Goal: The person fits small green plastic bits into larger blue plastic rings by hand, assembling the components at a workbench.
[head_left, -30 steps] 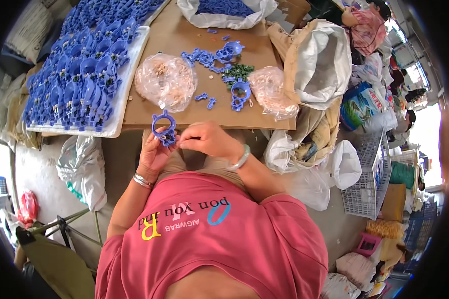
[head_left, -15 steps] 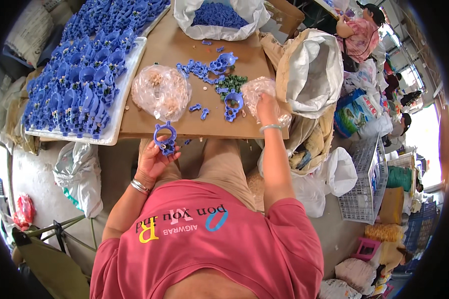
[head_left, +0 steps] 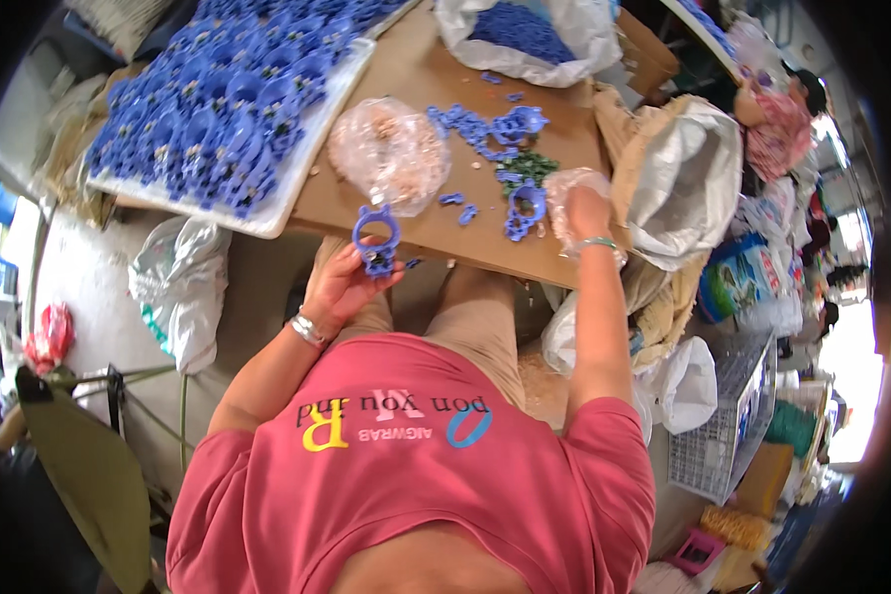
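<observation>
My left hand [head_left: 349,284], closed, holds a blue plastic part with a round ring [head_left: 376,236] just off the table's near edge. The ring points away from me, and small dark and light bits show at its base. At the right of the table my right hand [head_left: 590,212] reaches into a clear plastic bag [head_left: 561,188] of small pale pieces; its fingers are hidden there. Beside that bag lie another blue ring part [head_left: 527,203] and a pile of dark green pieces [head_left: 532,168]. A bigger clear bag of pale pieces [head_left: 390,148] rests beyond my left hand.
A white tray [head_left: 285,203] packed with rows of blue parts is at the left. Loose blue parts [head_left: 475,129] lie mid-table. A white sack of blue pieces [head_left: 594,61] stands at the back, an open white-lined sack [head_left: 678,188] at the right. A grey crate [head_left: 720,416] sits beyond.
The view has turned, shifting the table rightward in the picture. My right hand is further into the small clear bag. My left hand keeps hold of the blue ring part.
</observation>
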A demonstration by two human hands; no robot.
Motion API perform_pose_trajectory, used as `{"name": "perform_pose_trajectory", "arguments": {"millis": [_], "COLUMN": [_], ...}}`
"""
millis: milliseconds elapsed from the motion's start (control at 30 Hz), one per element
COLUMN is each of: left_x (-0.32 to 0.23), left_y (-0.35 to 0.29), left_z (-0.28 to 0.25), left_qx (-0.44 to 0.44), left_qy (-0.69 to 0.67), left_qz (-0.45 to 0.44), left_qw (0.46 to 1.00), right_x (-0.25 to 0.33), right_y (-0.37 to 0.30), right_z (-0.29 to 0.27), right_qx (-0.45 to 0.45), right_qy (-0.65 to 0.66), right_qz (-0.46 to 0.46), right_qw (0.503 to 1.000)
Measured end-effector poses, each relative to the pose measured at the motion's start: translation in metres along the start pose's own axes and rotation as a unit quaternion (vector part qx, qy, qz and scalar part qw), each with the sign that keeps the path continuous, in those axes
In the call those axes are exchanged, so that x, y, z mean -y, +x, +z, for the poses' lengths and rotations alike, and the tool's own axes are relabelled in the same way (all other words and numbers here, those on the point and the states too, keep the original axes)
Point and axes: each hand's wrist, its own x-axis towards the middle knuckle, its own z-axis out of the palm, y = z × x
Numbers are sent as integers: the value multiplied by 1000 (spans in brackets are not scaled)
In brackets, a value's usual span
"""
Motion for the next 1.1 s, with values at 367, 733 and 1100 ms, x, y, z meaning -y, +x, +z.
{"name": "perform_pose_trajectory", "arguments": {"millis": [367, 733, 1100], "left_x": [-3, -2, 0], "left_y": [-2, -3, -4], "left_z": [2, 4, 4], "left_qx": [0, 18, 0], "left_qy": [-28, -43, -18], "left_qz": [11, 17, 15], "left_qw": [1000, 999, 1000], "right_x": [6, 69, 233], "right_y": [-16, -96, -117], "right_z": [-14, -83, -74], "right_qx": [-102, -208, -62], "right_qy": [131, 422, 448], "right_qz": [93, 95, -203], "right_qw": [982, 877, 868]}}
